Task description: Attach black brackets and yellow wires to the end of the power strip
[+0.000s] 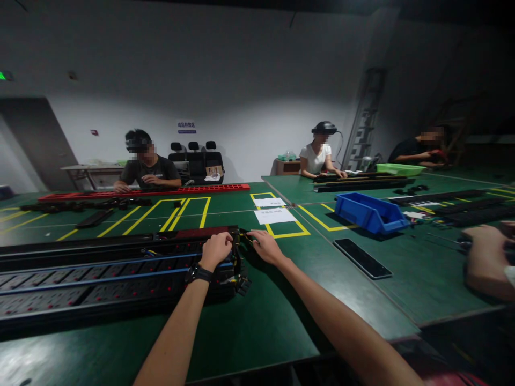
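Note:
Long black power strips with rows of sockets and blue edges lie side by side at the left, reaching to the middle of the table. My left hand, a black watch on its wrist, is closed over the right end of the rearmost strip. Just right of that end, my right hand pinches a dark wire with a yellow part; its fingertips are partly hidden. Black and yellow wires with connectors hang out of the strips' ends below my hands.
On the green table lie a phone, a blue bin and paper sheets. A red rack runs along the back left. Co-workers sit across the table, and another person's hands work at the right edge.

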The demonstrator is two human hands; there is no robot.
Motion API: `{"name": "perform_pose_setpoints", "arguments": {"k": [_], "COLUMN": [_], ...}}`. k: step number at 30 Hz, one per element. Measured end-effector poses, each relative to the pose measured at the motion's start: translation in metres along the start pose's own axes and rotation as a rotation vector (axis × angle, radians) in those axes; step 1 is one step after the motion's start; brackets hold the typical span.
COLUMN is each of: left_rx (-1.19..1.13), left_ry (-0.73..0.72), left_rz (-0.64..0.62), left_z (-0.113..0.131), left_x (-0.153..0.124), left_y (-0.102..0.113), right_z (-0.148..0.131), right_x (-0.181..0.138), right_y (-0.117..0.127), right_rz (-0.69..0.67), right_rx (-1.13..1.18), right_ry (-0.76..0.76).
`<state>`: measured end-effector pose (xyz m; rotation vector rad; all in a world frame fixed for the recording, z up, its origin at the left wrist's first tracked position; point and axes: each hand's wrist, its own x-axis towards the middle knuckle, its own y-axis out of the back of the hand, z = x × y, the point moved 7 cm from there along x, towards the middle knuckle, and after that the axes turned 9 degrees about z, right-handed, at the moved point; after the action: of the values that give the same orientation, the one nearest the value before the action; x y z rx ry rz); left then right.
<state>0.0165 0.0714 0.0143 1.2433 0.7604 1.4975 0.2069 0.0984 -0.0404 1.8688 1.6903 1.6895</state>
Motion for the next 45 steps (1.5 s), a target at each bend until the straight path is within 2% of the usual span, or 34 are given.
{"name": "perform_pose_setpoints", "arguments": {"k": [5,8,12,19,24,29,34,37,40,43,45], "left_rx": [-0.008,-0.023,-0.032,-0.045,-0.043,0.020,0.026,0.020,0.037,0.050,0.066], "left_ry": [0.001,0.003,0.000,0.023,0.043,-0.004,-0.103,-0.143,-0.164,-0.183,-0.171], "left_rz": [-0.004,-0.001,0.013,0.016,0.022,-0.010,-0.065,-0.062,-0.055,-0.056,-0.064], "left_z": [0.001,0.000,-0.001,-0.003,0.000,0.007,0.013,0.015,0.016,0.019,0.019], "left_x": [0.000,0.000,0.000,0.001,0.000,-0.014,-0.031,-0.040,-0.045,-0.048,-0.048], "left_y": [0.001,0.001,0.001,0.002,0.017,0.037,0.037,0.032,0.025,0.020,0.017], "right_z": [0.002,-0.001,0.003,0.038,0.047,0.045,0.044,0.030,-0.005,-0.050,-0.075], "right_x": [0.002,0.002,0.001,-0.004,-0.007,-0.008,-0.010,-0.007,-0.005,-0.007,-0.010], "right_y": [-0.010,-0.008,0.008,0.038,0.041,0.038,0.044,0.052,0.051,0.042,0.036], "right_rz": [-0.065,-0.103,-0.106,-0.123,-0.162,-0.179,-0.157,-0.063,-0.011,-0.081,-0.143], "right_rx": [-0.050,-0.083,-0.211,-0.419,-0.420,-0.375,-0.378,-0.313,-0.025,0.283,0.363], "right_ry": [-0.028,-0.065,-0.153,-0.246,-0.275,-0.308,-0.349,-0.283,-0.134,0.015,0.103]}}
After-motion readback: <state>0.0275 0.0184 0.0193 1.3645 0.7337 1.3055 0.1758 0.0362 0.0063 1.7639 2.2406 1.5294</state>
